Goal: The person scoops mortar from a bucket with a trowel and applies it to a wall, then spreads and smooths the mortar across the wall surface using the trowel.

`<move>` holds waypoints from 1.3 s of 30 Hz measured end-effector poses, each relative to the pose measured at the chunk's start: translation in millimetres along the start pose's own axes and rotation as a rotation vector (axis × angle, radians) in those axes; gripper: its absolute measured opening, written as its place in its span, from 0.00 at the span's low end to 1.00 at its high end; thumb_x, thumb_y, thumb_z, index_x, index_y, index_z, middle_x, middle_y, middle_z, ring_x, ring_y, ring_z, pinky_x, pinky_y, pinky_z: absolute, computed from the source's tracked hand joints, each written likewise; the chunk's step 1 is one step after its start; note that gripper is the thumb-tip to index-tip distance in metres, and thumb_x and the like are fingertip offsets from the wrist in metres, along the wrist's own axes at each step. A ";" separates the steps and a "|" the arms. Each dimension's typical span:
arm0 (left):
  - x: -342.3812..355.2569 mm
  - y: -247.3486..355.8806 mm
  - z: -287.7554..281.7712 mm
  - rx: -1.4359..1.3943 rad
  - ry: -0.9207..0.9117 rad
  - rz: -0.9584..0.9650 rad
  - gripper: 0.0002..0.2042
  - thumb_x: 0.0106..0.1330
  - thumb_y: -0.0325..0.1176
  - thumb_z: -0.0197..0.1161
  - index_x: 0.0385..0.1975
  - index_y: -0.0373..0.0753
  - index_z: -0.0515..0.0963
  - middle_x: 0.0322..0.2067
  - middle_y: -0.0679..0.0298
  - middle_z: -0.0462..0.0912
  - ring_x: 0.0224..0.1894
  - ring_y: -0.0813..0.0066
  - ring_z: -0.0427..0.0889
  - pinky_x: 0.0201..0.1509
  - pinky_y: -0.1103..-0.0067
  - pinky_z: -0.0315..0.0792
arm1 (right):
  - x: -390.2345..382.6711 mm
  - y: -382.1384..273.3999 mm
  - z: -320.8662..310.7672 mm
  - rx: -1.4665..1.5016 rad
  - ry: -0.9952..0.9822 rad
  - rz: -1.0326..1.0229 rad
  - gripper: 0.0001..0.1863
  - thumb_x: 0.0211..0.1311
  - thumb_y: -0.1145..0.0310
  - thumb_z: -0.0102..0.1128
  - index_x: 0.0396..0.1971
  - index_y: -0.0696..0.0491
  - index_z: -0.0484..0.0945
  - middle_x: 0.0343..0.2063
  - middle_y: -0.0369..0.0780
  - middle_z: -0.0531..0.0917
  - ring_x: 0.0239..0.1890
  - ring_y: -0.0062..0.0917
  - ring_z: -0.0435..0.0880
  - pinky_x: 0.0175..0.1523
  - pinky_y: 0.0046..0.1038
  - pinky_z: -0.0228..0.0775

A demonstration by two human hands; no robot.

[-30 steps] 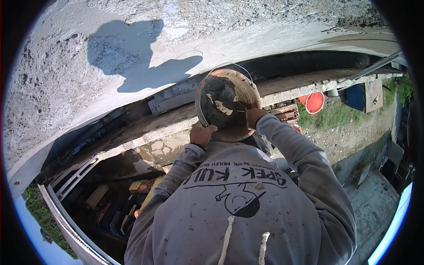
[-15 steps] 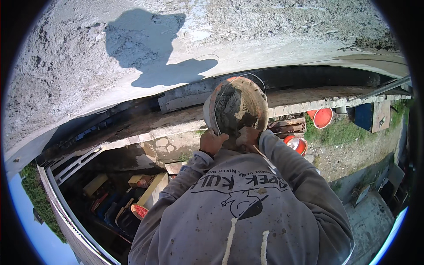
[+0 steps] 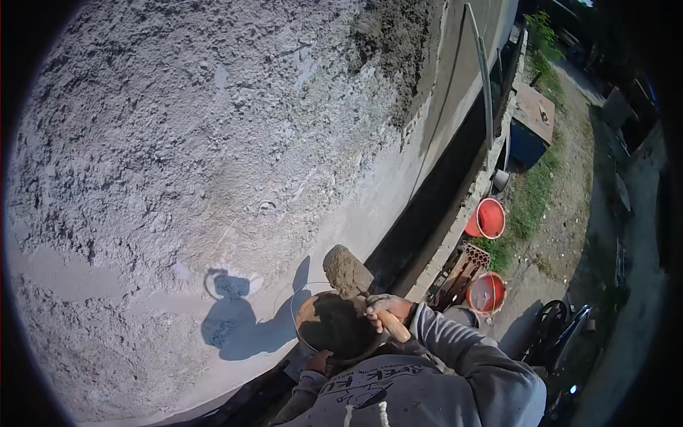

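My right hand is wrapped round the wooden handle of a trowel. A thick lump of wet grey-brown mortar covers its blade, held just above the far rim of a bucket. My left hand grips the near left rim of this bucket, which has a thin wire handle and mortar-smeared walls. The bucket's inside is mostly in shadow, so how much mortar it holds is hard to see. Beyond the bucket rises a rough plastered wall, and the loaded trowel is close to its lower smooth band.
A dark gap and a narrow masonry ledge run along the wall's right. Below, on the ground, are red-orange buckets, a hollow brick, a blue box with a board top and a parked motorbike. A long pole leans nearby.
My view has swung right and up the wall. The right hand has left the bucket's rim and now lifts a trowel loaded with mortar; the left still holds the bucket.
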State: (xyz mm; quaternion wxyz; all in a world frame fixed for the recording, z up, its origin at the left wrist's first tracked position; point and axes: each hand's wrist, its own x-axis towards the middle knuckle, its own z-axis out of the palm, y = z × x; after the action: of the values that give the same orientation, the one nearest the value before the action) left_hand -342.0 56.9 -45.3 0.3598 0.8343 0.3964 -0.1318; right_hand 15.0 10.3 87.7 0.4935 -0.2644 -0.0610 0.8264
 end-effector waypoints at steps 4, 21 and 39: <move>26.3 16.9 -27.3 0.109 -0.172 0.091 0.14 0.60 0.33 0.48 0.44 0.44 0.74 0.46 0.57 0.77 0.49 0.60 0.75 0.53 0.72 0.67 | -29.8 -43.6 -20.2 0.283 0.005 -0.418 0.08 0.57 0.67 0.54 0.32 0.55 0.68 0.16 0.34 0.69 0.16 0.21 0.71 0.20 0.24 0.69; 22.3 58.2 -68.5 -0.323 -0.043 -0.487 0.14 0.59 0.36 0.52 0.46 0.50 0.73 0.39 0.59 0.79 0.42 0.61 0.78 0.47 0.72 0.70 | -96.5 -259.7 28.4 -0.083 2.066 -1.617 0.13 0.48 0.69 0.56 0.30 0.62 0.68 0.23 0.50 0.78 0.26 0.44 0.78 0.36 0.39 0.69; 16.7 68.4 -16.4 -0.420 0.263 -0.243 0.18 0.44 0.45 0.64 0.26 0.33 0.79 0.24 0.48 0.79 0.26 0.57 0.80 0.32 0.69 0.73 | -31.8 32.0 -38.3 -1.547 0.763 -0.313 0.19 0.43 0.64 0.58 0.36 0.57 0.70 0.25 0.53 0.77 0.32 0.50 0.76 0.34 0.42 0.67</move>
State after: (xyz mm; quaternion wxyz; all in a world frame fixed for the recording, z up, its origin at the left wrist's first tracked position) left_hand -280.5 48.8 -8.3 0.4518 0.6977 0.5556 0.0206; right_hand 20.8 -39.0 55.4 0.2700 -0.7719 -0.4708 0.3312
